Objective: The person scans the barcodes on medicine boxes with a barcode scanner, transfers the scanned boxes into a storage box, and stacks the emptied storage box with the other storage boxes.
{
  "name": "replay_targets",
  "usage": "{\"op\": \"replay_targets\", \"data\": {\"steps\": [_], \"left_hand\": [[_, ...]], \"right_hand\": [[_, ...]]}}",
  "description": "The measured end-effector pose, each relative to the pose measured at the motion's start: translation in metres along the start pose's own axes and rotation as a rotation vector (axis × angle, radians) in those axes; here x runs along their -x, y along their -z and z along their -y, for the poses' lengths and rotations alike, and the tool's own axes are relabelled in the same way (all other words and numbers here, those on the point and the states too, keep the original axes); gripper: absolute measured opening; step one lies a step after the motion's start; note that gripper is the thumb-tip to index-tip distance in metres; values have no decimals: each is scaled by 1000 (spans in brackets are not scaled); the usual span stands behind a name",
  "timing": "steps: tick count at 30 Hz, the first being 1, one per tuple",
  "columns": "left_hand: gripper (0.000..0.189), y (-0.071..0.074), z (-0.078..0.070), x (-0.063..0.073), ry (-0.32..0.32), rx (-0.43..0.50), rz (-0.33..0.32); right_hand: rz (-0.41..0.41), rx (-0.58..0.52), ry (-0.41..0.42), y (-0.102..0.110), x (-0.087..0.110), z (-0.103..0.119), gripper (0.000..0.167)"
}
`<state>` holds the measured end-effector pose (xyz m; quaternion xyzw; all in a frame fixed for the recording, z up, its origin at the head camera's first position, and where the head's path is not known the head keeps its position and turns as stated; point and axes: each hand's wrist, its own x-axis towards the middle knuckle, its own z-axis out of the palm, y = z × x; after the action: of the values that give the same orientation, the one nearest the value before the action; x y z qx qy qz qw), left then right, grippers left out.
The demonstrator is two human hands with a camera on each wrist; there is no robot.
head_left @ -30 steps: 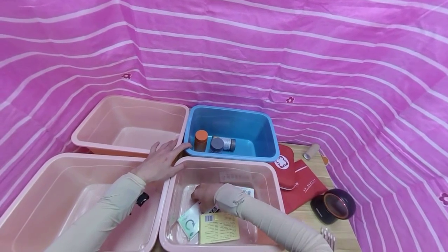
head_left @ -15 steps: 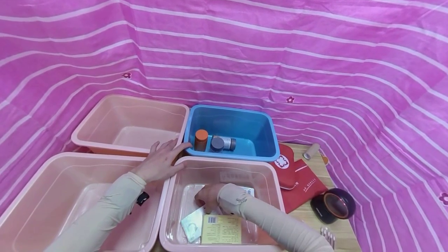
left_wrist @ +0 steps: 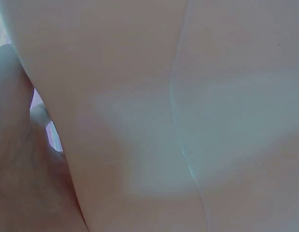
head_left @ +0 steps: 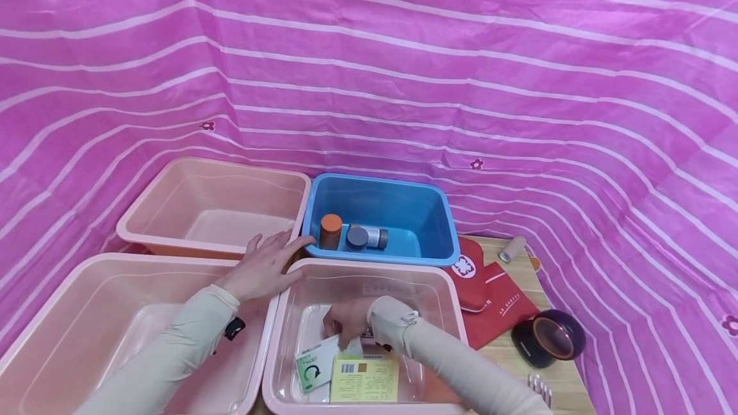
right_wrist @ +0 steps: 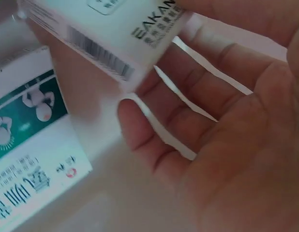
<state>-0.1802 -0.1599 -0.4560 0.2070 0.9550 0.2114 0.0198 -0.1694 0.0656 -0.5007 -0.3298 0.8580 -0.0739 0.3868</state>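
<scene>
My left hand point(head_left: 265, 268) rests with spread fingers on the rims where the tubs meet, its index fingertip at the blue tub point(head_left: 380, 181). The left wrist view shows part of that hand point(left_wrist: 23, 145) beside a pink tub wall point(left_wrist: 130, 63). Inside the front right pink tub point(head_left: 455, 300), my right hand point(head_left: 352, 319) pinches a small white-and-green carton point(head_left: 314, 367), tilted, between thumb and fingers. In the right wrist view this carton point(right_wrist: 111, 29) shows a barcode and printed letters. A yellow carton point(head_left: 364, 380) lies close beside it. Another green-and-white carton point(right_wrist: 33, 145) lies below the hand.
The blue tub holds an orange-capped bottle point(head_left: 330, 232), a dark-lidded jar point(head_left: 357, 239) and a lying bottle point(head_left: 376, 237). Two more pink tubs point(head_left: 213, 165) stand left. Red pouches point(head_left: 501, 296), a black round device point(head_left: 548, 338), a roll point(head_left: 513, 248) and a fork point(head_left: 540, 388) lie right.
My right hand has shifted slightly right, and the white-and-green carton has tilted and turned with it. The yellow carton has shifted slightly right. My left hand has stayed in place.
</scene>
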Motion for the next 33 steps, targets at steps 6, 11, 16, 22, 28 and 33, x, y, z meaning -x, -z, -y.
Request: {"op": "replay_targets", "data": {"steps": [6,11,16,22,28,33], "left_hand": [[63,-1,1,0,-15,-4,-10],[63,-1,1,-1,-19,-10,-10],[63,-1,0,-1,-18,-11,-6],[65,-1,0,0,-13,0,-1],[65,1,0,1,-10,10,11],[65,1,-1,1,-7,20,21]], "right_hand": [[-91,13,6,11,8,-3,25],[-160,-1,62,25,25,-5,24],[-241,-33,119,44,53,-9,20],[-352,-147,131,64,97,-17,22],[-432,-184,200,74,133,-27,36],[-490,-241,150,76,157,-32,40]]}}
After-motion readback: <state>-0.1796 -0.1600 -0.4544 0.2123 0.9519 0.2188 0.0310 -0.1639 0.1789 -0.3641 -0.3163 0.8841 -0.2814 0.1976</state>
